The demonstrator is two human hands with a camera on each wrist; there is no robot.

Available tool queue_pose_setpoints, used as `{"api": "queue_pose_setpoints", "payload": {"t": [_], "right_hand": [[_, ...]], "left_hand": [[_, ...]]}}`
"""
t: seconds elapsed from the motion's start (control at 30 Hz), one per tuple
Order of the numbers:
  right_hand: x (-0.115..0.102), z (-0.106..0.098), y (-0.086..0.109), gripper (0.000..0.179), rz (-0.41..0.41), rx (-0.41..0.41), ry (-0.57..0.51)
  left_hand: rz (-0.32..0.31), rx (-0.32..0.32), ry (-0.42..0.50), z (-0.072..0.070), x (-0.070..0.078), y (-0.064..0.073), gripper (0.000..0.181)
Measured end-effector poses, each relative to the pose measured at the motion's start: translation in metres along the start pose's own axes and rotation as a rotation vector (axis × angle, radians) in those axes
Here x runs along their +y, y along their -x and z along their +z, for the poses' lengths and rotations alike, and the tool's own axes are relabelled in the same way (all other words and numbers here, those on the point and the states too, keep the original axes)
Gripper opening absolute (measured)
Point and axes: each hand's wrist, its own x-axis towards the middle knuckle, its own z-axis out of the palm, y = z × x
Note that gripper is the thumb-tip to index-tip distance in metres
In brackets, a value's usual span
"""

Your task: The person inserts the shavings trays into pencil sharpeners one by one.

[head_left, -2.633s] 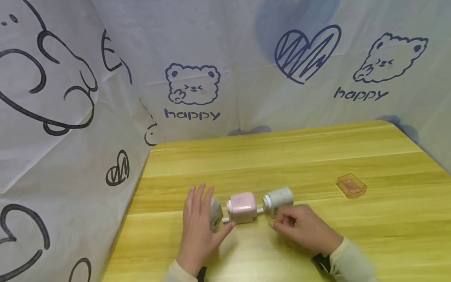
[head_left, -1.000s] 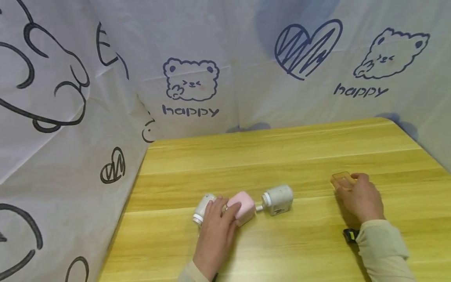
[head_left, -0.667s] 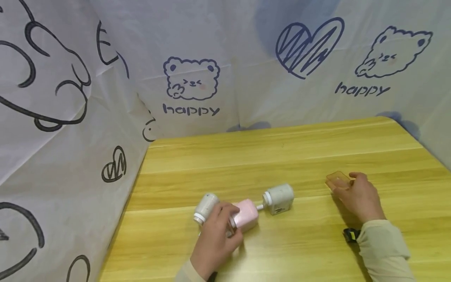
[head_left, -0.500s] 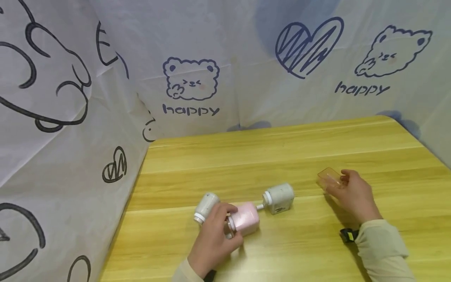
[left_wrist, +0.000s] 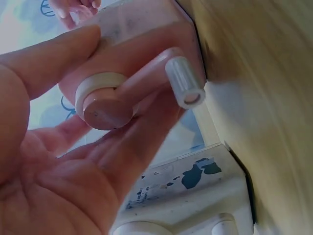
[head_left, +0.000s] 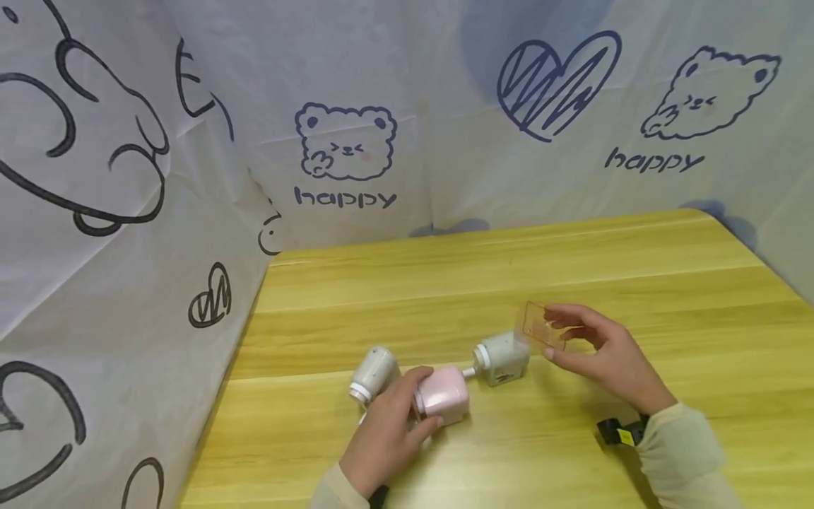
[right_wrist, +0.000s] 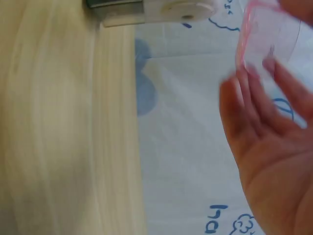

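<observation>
My left hand (head_left: 388, 428) holds a pink hand-crank pencil sharpener (head_left: 445, 396) between thumb and fingers at its crank end. In the left wrist view its pink crank (left_wrist: 149, 73) with a white knob points at the camera. My right hand (head_left: 600, 350) pinches a small see-through pink shavings drawer (head_left: 540, 329), held up over the table. In the head view the drawer overlaps the back end of a grey pencil sharpener (head_left: 505, 360). Another grey pencil sharpener (head_left: 374, 371) lies beside my left hand, partly covered by it.
The wood-grain table (head_left: 407, 297) carries all the sharpeners. A white cloth (head_left: 445, 170) with drawn bears and hearts hangs behind it and along the left side. A black band (head_left: 620, 431) is on my right wrist.
My right hand has picked up the shavings drawer from the right of the table and carried it left. My left hand has moved onto the pink sharpener, turning it and drawing it slightly nearer.
</observation>
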Motion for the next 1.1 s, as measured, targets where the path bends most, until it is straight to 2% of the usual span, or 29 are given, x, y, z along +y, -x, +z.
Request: {"api": "queue_pose_setpoints", "payload": {"t": [0.23,0.33,0.43,0.53,0.63,0.8,1.1], "right_hand": [[-0.008,0.000,0.005,0.056,-0.097,-0.260,-0.176],[-0.008,0.000,0.004,0.054,-0.079,-0.415,-0.226],[-0.007,0.002,0.004,0.051,-0.017,-0.572,-0.233],[-0.006,0.007,0.003,0.051,0.040,-0.661,-0.187],[-0.005,0.011,0.003,0.052,0.063,-0.670,-0.121],[-0.003,0.020,0.003,0.053,0.057,-0.618,-0.028],[-0.004,0.037,0.005,0.053,0.050,-0.593,-0.003]], "left_hand": [[0.051,-0.015,0.016,0.000,-0.001,-0.001,0.062],[0.079,-0.015,0.013,-0.001,-0.001,-0.002,0.062],[0.095,-0.028,0.017,-0.002,-0.001,-0.002,0.062],[0.102,-0.047,0.027,-0.002,-0.002,-0.002,0.061],[0.122,-0.064,0.035,-0.003,-0.002,-0.003,0.061],[0.148,-0.092,0.054,-0.002,-0.003,-0.002,0.060],[0.157,-0.126,0.105,-0.002,-0.005,-0.001,0.059]]}}
